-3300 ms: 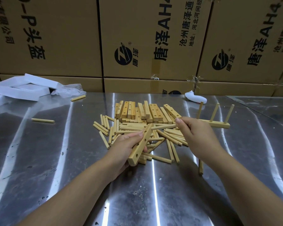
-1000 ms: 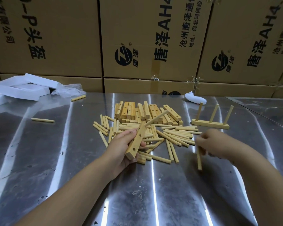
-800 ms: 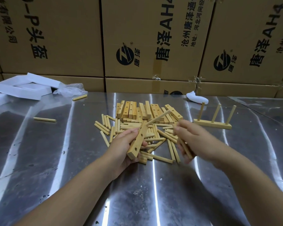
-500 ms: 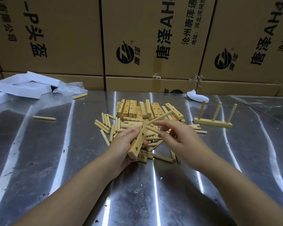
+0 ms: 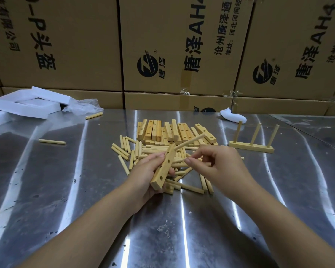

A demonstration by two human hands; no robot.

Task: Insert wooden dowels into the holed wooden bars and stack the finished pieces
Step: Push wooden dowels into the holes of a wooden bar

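Bar [image 5: 161, 168] gripped in left hand [image 5: 145, 172], tilted over the near edge of the pile [image 5: 124, 149], with one dowel [image 5: 190, 141] seated in the far hole and jutting toward 2 o'clock. Second dowel [image 5: 179, 161] pinched in right hand [image 5: 219, 167] at 3 o'clock of the bar, tip near the middle hole. Seemingly mid-insertion: next, square the tip to that hole, push home, then fill the near hole.
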